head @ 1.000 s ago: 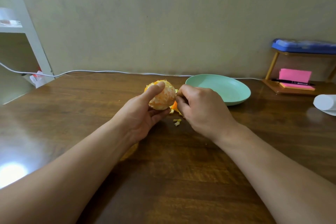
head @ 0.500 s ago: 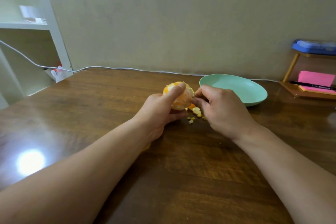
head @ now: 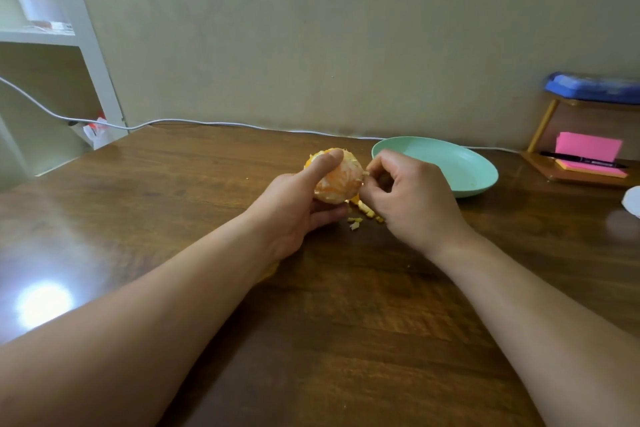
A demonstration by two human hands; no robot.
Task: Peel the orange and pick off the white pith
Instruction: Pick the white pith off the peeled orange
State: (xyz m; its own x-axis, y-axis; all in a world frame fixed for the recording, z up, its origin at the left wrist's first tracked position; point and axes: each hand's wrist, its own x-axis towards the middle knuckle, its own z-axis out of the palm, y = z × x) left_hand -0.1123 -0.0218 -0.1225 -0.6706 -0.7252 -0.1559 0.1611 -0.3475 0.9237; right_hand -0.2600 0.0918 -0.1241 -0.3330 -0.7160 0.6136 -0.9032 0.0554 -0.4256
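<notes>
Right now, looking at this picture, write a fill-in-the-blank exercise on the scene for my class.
The left hand grips the orange, its ____ across the top.
The right hand pinches pith beside the ____ plate.
The peel scraps lie on the table, not in the ____.
A black pen lies by ____ sticky notes.
Missing: thumb; green; plate; pink.

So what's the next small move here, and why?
Probably pull the right hand away to strip off the pith it pinches at the right side of the orange. The left hand grips the orange, mostly peeled but streaked with white pith; scraps lie on the table below.
</notes>
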